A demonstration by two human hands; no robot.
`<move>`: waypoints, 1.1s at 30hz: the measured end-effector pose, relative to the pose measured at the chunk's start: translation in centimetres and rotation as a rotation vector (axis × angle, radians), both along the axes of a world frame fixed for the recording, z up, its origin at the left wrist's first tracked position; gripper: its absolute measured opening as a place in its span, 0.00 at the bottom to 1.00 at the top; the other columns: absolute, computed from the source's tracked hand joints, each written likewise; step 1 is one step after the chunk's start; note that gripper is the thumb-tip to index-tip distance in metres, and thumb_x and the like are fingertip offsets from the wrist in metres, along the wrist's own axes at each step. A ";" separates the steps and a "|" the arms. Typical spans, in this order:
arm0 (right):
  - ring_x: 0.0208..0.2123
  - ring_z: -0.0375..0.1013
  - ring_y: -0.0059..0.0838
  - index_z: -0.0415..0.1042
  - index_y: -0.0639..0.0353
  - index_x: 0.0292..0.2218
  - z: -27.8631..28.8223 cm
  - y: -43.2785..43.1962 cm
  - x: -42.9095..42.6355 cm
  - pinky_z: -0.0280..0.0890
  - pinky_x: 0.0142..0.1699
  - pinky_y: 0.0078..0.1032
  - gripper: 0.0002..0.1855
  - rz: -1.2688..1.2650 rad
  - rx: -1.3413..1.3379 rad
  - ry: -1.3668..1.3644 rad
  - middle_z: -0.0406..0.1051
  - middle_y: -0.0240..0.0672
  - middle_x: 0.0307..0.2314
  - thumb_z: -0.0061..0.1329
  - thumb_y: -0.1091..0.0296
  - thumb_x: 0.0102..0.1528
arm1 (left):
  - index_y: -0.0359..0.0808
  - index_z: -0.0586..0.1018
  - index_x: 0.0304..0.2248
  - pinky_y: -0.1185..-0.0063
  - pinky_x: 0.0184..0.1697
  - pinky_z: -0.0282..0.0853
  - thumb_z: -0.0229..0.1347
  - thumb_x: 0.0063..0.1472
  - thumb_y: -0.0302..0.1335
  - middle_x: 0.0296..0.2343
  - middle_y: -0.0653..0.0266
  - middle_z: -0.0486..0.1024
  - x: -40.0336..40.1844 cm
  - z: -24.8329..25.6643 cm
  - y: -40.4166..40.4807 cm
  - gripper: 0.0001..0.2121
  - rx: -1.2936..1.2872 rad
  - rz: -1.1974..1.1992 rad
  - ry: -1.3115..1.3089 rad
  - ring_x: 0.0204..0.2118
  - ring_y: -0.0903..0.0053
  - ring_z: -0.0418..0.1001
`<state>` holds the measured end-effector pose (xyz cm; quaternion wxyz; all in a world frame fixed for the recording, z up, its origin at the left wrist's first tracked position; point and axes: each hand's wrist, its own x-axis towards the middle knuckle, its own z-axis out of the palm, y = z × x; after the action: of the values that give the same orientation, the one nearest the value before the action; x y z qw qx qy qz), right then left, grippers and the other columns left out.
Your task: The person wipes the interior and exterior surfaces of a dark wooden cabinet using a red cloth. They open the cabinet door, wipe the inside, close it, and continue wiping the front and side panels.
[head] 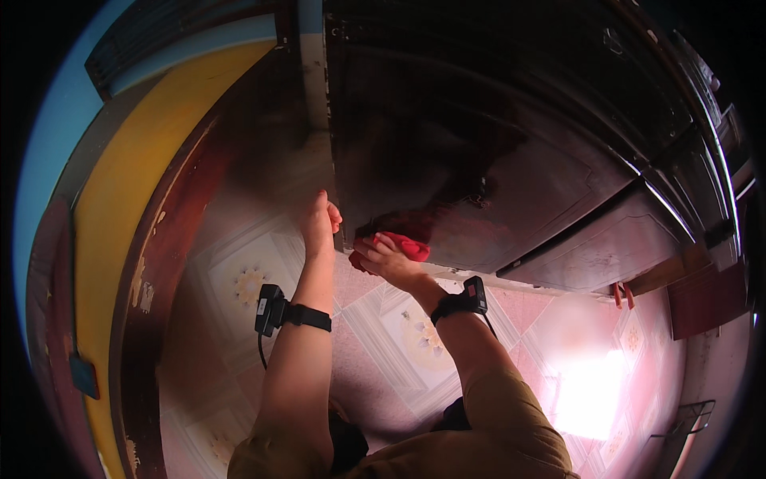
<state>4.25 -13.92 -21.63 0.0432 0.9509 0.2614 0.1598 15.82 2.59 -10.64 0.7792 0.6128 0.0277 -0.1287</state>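
Note:
My right hand (pixel 389 260) holds a bunched red cloth (pixel 410 246) against the bottom left corner of a dark, glossy wooden cabinet (pixel 419 138). A dim reflection of the cloth and arm shows in the polished panel. My left hand (pixel 320 230) is just left of the cabinet's upright edge, with its fingers curled. Its palm is hidden, and whether it touches the edge is unclear. Each wrist wears a black strap with a small device, the left device (pixel 270 309) and the right device (pixel 474 293).
Patterned tile floor (pixel 383 335) lies below, with a bright patch of light (pixel 589 395) at right. A dark wooden frame (pixel 140 287) with chipped finish curves along the left, beside a yellow wall band (pixel 125 173). Orange-red strips (pixel 622 295) show under the cabinet's right part.

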 end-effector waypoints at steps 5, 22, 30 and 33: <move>0.59 0.60 0.34 0.77 0.49 0.37 -2.8 -3.1 -2.6 0.52 0.67 0.36 0.11 0.050 0.029 0.153 0.67 0.29 0.52 0.48 0.65 0.51 | 0.36 0.76 0.23 0.84 0.25 0.64 0.46 0.70 0.43 0.18 0.65 0.75 -1.8 3.6 0.1 0.22 -0.030 -0.510 -0.220 0.19 0.83 0.70; 0.45 0.72 0.25 0.66 0.60 0.50 19.3 -9.6 -10.7 0.68 0.50 0.27 0.27 -0.289 1.400 0.610 0.73 0.33 0.40 0.53 0.85 0.49 | 0.41 0.81 0.39 0.84 0.42 0.66 0.50 0.68 0.45 0.36 0.70 0.82 -4.0 5.2 -5.0 0.17 0.138 -0.739 -0.281 0.38 0.83 0.77; 0.44 0.74 0.24 0.68 0.60 0.51 23.2 -8.1 -10.0 0.70 0.50 0.23 0.26 -0.062 1.731 0.508 0.74 0.33 0.41 0.53 0.86 0.51 | 0.44 0.73 0.55 0.76 0.48 0.73 0.56 0.65 0.45 0.46 0.72 0.76 -7.0 7.0 -5.5 0.23 -0.224 -0.941 -0.035 0.45 0.82 0.76; 0.45 0.74 0.27 0.70 0.60 0.51 24.6 -6.4 -10.0 0.70 0.50 0.24 0.26 -0.209 1.476 0.240 0.74 0.35 0.42 0.56 0.82 0.51 | 0.43 0.71 0.57 0.76 0.48 0.74 0.60 0.63 0.43 0.48 0.71 0.74 -6.9 6.9 -6.4 0.26 -0.339 -0.964 0.033 0.48 0.80 0.74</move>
<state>-5.72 -20.30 2.97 -0.6188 0.7638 -0.0024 0.1836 8.91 -3.86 -3.70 0.7193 0.4187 -0.2669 -0.4858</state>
